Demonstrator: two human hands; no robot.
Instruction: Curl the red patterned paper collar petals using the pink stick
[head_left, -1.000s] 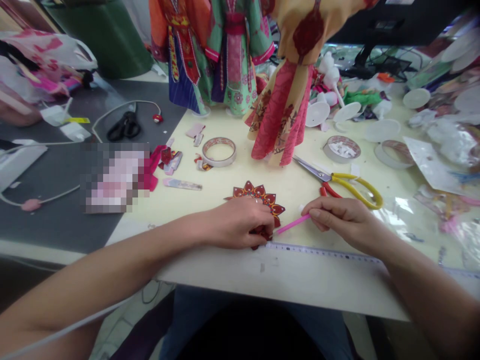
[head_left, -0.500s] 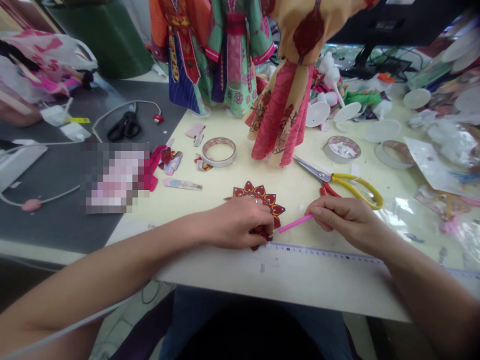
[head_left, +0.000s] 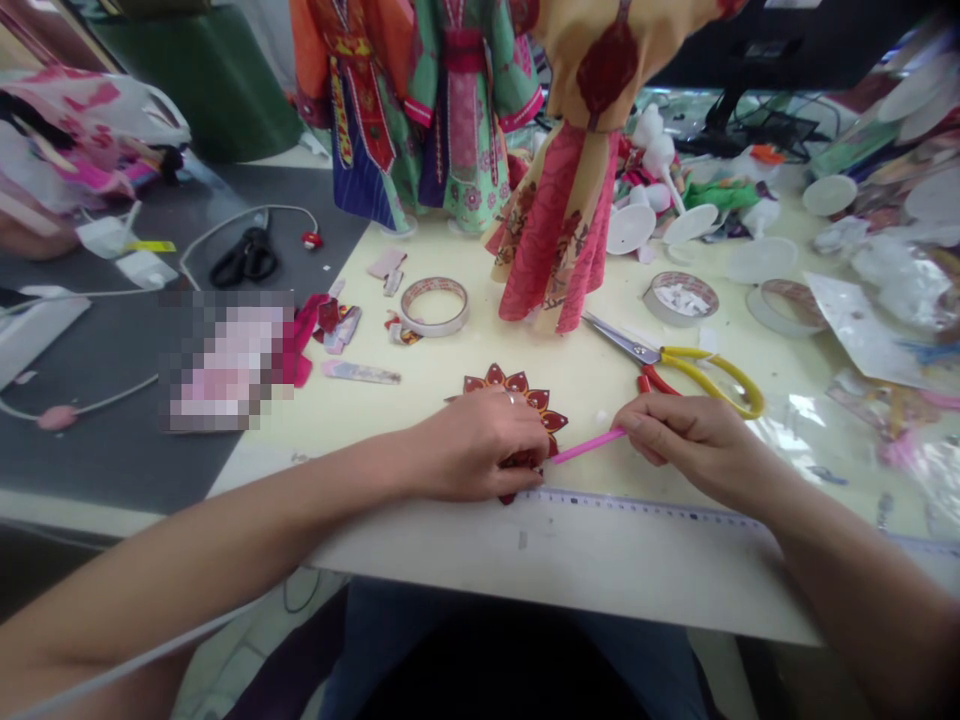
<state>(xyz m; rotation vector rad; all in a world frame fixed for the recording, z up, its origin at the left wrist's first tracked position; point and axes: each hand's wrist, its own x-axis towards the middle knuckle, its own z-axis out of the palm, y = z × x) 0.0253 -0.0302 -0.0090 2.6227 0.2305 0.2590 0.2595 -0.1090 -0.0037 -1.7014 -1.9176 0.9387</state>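
Note:
A dark red, flower-shaped piece with pointed petals and gold trim (head_left: 550,408) lies on the cream tabletop. My left hand (head_left: 480,445) is closed over it, fingers curled and thumb at its lower edge, covering much of it. Between the thumb and fingers of my right hand (head_left: 679,438) is a thin pink stick (head_left: 589,447), its tip close to my left fingertips. What the tip touches is too small to make out. A clear ruler (head_left: 637,506) runs along the table's front, below both hands. Beyond my right hand rest scissors with yellow and red handles (head_left: 705,372).
Dressed dolls (head_left: 465,130) stand at the back, one in a red and cream skirt (head_left: 559,230). Tape rolls (head_left: 435,328), fabric scraps (head_left: 341,330) and black scissors (head_left: 247,258) lie around. Doll parts and plastic bags (head_left: 907,275) crowd the right side.
The view has shifted very slightly. Both hands keep nearly the same pose, and the pink stick's tip stays beside my left fingertips.

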